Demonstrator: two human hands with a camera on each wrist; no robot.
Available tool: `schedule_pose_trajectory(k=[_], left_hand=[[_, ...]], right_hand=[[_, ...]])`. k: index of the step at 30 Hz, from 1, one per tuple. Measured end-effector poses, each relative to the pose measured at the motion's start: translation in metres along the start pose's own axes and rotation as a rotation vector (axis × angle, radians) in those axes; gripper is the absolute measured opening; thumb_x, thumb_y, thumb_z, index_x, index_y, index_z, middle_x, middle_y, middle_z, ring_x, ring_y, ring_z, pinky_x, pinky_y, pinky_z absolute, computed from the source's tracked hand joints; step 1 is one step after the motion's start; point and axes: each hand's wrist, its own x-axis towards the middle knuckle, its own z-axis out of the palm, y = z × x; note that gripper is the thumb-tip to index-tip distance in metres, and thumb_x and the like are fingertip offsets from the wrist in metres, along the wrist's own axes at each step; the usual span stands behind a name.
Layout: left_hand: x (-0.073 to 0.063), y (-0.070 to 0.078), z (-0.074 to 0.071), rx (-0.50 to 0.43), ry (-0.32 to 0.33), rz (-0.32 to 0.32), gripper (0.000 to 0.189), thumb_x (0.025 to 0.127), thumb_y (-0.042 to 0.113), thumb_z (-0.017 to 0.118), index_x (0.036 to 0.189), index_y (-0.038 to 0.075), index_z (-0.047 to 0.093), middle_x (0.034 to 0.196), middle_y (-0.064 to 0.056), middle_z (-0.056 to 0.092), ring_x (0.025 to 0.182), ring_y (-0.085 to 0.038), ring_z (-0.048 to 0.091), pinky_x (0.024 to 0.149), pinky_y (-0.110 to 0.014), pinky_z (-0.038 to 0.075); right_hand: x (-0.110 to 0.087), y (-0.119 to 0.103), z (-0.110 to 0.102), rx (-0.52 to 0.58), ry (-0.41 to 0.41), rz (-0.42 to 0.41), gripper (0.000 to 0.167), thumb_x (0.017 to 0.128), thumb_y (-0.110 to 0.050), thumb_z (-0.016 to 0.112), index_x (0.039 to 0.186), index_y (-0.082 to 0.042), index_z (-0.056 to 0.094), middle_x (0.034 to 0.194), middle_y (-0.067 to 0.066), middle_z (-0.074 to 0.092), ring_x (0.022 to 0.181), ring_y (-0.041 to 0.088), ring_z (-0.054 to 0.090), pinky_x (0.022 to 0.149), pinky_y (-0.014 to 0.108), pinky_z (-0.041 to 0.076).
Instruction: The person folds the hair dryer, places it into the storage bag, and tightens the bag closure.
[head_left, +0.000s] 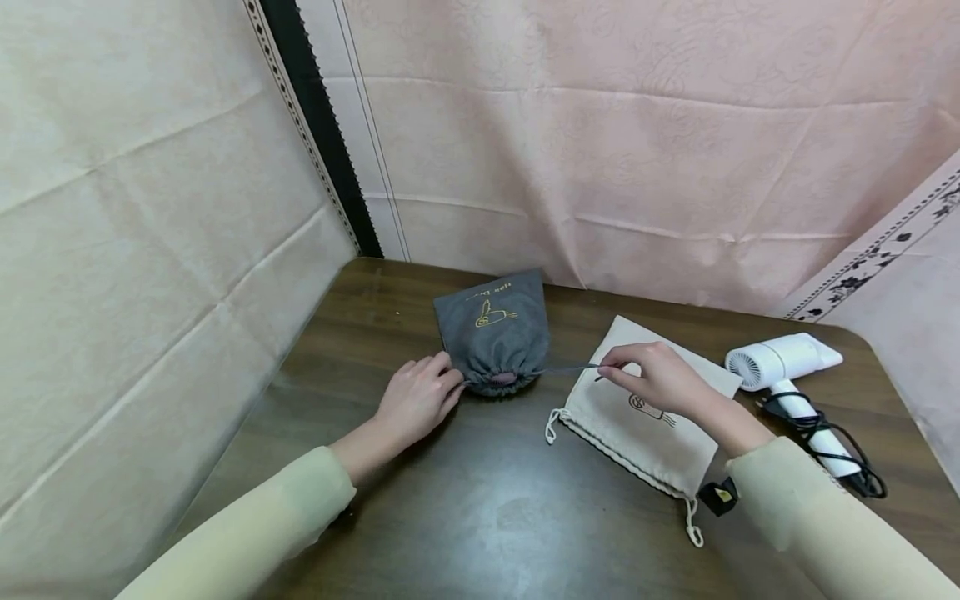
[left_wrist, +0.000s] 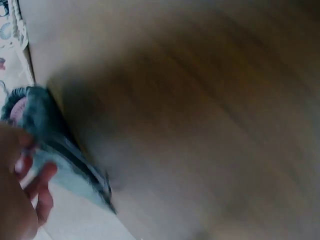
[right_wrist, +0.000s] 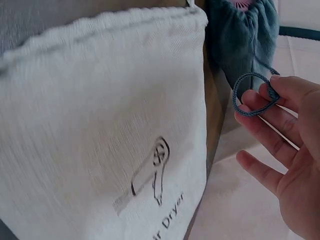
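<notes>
A dark grey drawstring pouch (head_left: 498,333) with a gold hair dryer print lies at the table's middle, its mouth gathered and facing the person. Something pink (head_left: 503,378) shows inside the small opening. My right hand (head_left: 663,379) pinches the pouch's right cord (head_left: 567,368), which runs taut from the mouth. In the right wrist view, the cord's looped end (right_wrist: 235,100) hangs from the thumb and fingertips. At the mouth's left side, my left hand (head_left: 422,393) pinches the other cord end close to the fabric; the left wrist view is blurred there.
A cream drawstring bag (head_left: 592,412) lies flat under the right hand. Right of it are a white hair dryer (head_left: 783,360) with a black cord (head_left: 813,425) wrapped round its handle, and a small black item (head_left: 718,497) near the right sleeve. Pink cloth (head_left: 600,150) hangs behind the table.
</notes>
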Motion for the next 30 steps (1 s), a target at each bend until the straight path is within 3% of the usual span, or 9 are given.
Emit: schedule_pose_trajectory(k=[4,8,13,18,25,30], left_hand=[[-0.004,-0.010,-0.010,-0.013,-0.018,0.095,0.007,0.100,0.019,0.076,0.096,0.014,0.078,0.090,-0.001,0.060,0.074,-0.020,0.063,0.060,-0.033,0.045],[0.001,-0.020,-0.022,-0.026,-0.009,0.131,0.003,0.097,0.016,0.078,0.096,0.013,0.077,0.090,-0.002,0.060,0.072,-0.020,0.063,0.058,-0.033,0.044],[0.010,-0.033,-0.044,-0.036,0.027,0.126,0.004,0.096,0.014,0.080,0.097,0.010,0.078,0.090,-0.004,0.058,0.068,-0.021,0.059,0.056,-0.034,0.045],[0.012,-0.049,-0.058,-0.036,0.086,0.096,0.005,0.094,0.011,0.082,0.095,0.008,0.079,0.088,-0.004,0.056,0.063,-0.021,0.056,0.055,-0.035,0.044],[0.011,-0.063,-0.055,-0.019,0.076,0.087,0.008,0.098,0.011,0.078,0.091,0.007,0.077,0.086,-0.003,0.055,0.059,-0.021,0.054,0.053,-0.036,0.044],[0.010,-0.066,-0.052,-0.009,0.061,0.045,0.006,0.098,0.012,0.078,0.094,0.008,0.080,0.088,-0.004,0.057,0.056,-0.021,0.055,0.051,-0.037,0.047]], right_hand=[[-0.002,0.005,-0.006,-0.026,0.040,-0.021,0.010,0.099,-0.010,0.076,0.096,-0.018,0.080,0.089,-0.008,0.078,0.083,0.006,0.071,0.071,0.040,0.056],[-0.004,0.008,-0.011,-0.070,0.080,-0.067,0.012,0.098,-0.007,0.075,0.094,-0.018,0.080,0.087,-0.009,0.078,0.080,0.006,0.070,0.069,0.040,0.057],[-0.005,0.012,-0.022,-0.113,0.141,-0.096,0.014,0.095,-0.005,0.075,0.092,-0.018,0.078,0.085,-0.012,0.076,0.074,0.003,0.065,0.063,0.035,0.054],[-0.011,0.018,-0.034,-0.147,0.175,-0.051,0.014,0.094,-0.005,0.077,0.092,-0.019,0.078,0.085,-0.012,0.076,0.074,0.005,0.064,0.064,0.034,0.050],[-0.019,0.022,-0.031,-0.141,0.123,-0.011,0.012,0.096,-0.006,0.075,0.092,-0.017,0.078,0.085,-0.011,0.075,0.075,0.005,0.063,0.061,0.030,0.049],[-0.017,0.023,-0.022,-0.122,0.111,-0.013,0.014,0.096,-0.004,0.074,0.092,-0.017,0.077,0.085,-0.010,0.075,0.074,0.004,0.064,0.059,0.029,0.048]])
